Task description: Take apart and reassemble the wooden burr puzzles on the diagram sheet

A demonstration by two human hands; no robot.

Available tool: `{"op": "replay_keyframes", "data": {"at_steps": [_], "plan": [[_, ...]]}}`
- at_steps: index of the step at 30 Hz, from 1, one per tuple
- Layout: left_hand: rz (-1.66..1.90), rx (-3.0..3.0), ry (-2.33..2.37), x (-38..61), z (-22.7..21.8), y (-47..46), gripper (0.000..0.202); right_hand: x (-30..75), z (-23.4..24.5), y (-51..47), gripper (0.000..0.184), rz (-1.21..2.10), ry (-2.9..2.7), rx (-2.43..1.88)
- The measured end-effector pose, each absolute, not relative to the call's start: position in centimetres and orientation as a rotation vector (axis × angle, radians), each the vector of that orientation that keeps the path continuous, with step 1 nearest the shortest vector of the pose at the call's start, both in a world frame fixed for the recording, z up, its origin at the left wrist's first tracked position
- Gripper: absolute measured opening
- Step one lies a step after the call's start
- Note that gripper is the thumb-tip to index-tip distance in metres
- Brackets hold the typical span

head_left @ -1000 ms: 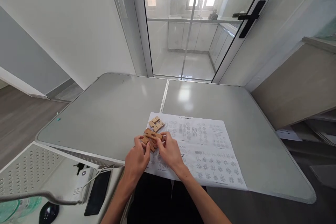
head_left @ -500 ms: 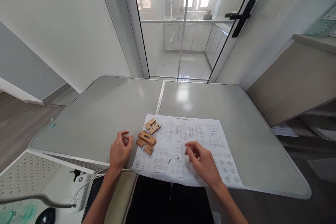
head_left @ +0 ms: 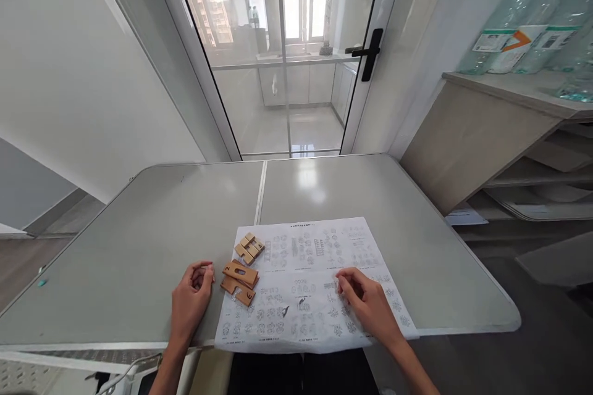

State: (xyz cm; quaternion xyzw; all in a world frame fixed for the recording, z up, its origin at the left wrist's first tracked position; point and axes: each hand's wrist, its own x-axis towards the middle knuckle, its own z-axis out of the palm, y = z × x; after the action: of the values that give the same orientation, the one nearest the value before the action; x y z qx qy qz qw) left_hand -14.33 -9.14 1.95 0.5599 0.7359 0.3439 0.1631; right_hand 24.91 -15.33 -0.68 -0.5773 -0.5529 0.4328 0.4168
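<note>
My left hand [head_left: 191, 297] rests on the grey table just left of the wooden pieces, its fingers loosely curled with a gap to the thumb and nothing visible in it. Over the right part of a printed sheet [head_left: 278, 284], my right hand [head_left: 367, 297] is in a similar relaxed curl and also looks empty. Flat brown wooden pieces [head_left: 239, 284] with notches, a slot and black numbers overlap at the sheet's left edge, nearest to my left hand. Above them lies a lighter group of small wooden blocks [head_left: 250, 248]. Rows of small line drawings cover the sheet.
The table [head_left: 333, 197] has a white seam and stands against a glass door [head_left: 306, 123] with a black handle [head_left: 370, 55]. At right, clear plastic bottles [head_left: 523, 43] stand on a wooden shelf unit [head_left: 491, 136]. A perforated white tray [head_left: 28, 370] and a cable are at lower left.
The camera view has tilted up and turned right, bringing the bottles into view. Both hands keep about the same places beside the pieces and over the sheet. The wooden pieces have not moved.
</note>
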Motion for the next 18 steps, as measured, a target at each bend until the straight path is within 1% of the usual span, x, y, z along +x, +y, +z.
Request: {"op": "replay_keyframes", "data": {"at_steps": [18], "plan": [[0.987, 1.567, 2.104, -14.98, 1.41, -9.29, 0.046, 24.27, -1.22, -15.28, 0.043, 1.065, -1.357, -1.452]]}}
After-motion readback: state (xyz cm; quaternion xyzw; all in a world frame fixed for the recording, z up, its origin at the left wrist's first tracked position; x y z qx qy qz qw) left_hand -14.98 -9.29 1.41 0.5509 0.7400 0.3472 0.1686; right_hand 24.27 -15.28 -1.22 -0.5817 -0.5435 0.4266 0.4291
